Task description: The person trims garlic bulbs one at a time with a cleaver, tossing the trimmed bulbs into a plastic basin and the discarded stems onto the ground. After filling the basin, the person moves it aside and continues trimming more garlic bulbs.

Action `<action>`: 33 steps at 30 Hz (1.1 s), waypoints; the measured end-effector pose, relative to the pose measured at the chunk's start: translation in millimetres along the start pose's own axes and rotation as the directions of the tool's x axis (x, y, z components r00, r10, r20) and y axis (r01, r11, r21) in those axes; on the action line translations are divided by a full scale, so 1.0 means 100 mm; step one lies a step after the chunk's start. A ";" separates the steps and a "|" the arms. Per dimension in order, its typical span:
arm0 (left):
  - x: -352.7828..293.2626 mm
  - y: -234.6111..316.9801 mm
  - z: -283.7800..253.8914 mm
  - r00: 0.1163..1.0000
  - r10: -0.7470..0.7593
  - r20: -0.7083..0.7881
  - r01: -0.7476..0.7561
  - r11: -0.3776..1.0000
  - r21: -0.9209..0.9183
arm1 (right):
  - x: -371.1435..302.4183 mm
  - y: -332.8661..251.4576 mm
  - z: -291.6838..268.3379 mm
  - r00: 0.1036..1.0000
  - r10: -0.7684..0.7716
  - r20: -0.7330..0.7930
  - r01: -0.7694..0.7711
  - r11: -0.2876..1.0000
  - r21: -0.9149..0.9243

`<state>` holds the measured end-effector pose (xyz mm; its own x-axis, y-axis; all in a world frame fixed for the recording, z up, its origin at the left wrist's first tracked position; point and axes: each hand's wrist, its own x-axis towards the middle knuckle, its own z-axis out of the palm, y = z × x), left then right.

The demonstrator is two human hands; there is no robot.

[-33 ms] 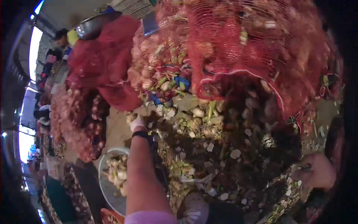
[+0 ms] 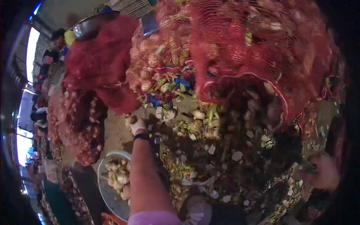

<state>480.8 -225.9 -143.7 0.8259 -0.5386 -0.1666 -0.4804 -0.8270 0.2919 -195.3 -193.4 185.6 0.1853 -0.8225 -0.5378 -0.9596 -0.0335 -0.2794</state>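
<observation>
A red mesh sack [image 2: 240,45] bulges ahead; a pale basin [image 2: 106,193] of bulbs sits beside the left forearm. The right hand [image 2: 324,171] closes around a blurred object [image 2: 308,166]; the left hand [image 2: 138,126], beyond the basin, grips a garlic bulb [image 2: 129,120].

My sleeve [image 2: 153,218] lilac, wristband [image 2: 142,136] black; garlic bulbs [image 2: 122,177] cream, tub [image 2: 99,178] pale grey; net sack [image 2: 240,48] red, white-edged.

1 metal bowl [image 2: 93,27] is just beside crumpled red mesh [image 2: 99,62]. Right of the bowl are a pale slatted panel [image 2: 131,7] and 1 dark flat rectangle [image 2: 150,23]. Left of the bowl, 1 blurred person [image 2: 57,38] appears near a yellow patch [image 2: 69,37]; farther left of it glows a bright opening [image 2: 32,54].
</observation>
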 end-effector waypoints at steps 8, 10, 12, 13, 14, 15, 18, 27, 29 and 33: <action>0.10 0.09 0.16 0.989 -0.067 -0.132 0.093 0.975 0.200 | -0.10 -0.98 -0.17 0.985 -0.165 -0.059 0.109 0.838 -0.535; 0.12 0.19 0.06 0.982 0.151 0.116 -0.185 0.906 0.382 | -0.08 -1.19 -0.19 0.928 -0.303 -0.218 0.127 0.805 -0.579; -0.49 0.82 0.17 0.929 0.223 0.296 -0.020 0.827 -0.561 | -0.05 -1.18 -0.27 0.971 -0.176 -0.165 0.056 0.830 -0.555; -0.62 0.76 -0.09 0.907 0.286 0.309 0.291 0.105 -0.951 | 0.19 -1.04 -0.25 0.983 -0.175 -0.061 0.127 0.878 -0.462; -0.58 0.77 -0.02 0.905 0.291 0.309 0.295 0.093 -0.951 | 0.22 -1.13 -0.30 0.983 -0.171 -0.068 0.120 0.874 -0.471; -0.47 0.74 0.08 0.838 0.351 0.417 0.471 -0.081 -0.878 | 0.31 -1.28 -0.31 0.977 -0.213 0.013 0.197 0.880 -0.431; -0.55 1.01 0.46 0.797 0.419 0.436 0.510 -0.078 -0.857 | 0.33 -1.54 -0.23 0.989 -0.096 0.117 0.119 0.969 -0.217; -1.33 1.37 0.01 0.886 0.344 0.311 -0.286 0.933 -0.217 | 0.79 -1.06 1.19 0.968 -0.234 0.085 0.163 0.853 0.496; -1.66 1.16 -0.49 0.899 0.406 0.165 -0.338 0.882 -0.329 | 0.83 -0.82 1.56 0.968 -0.227 0.111 0.103 0.754 0.649; -2.20 0.39 -1.70 0.892 0.451 0.041 -0.378 0.791 -0.481 | 0.90 -0.60 1.81 0.999 0.019 0.050 -0.045 0.806 0.590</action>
<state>330.0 -112.3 64.6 0.5077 -0.8597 -0.0553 -0.5506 -0.3732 0.7467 -82.2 -162.6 9.8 0.1772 -0.7934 -0.5824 -0.6567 0.3454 -0.6704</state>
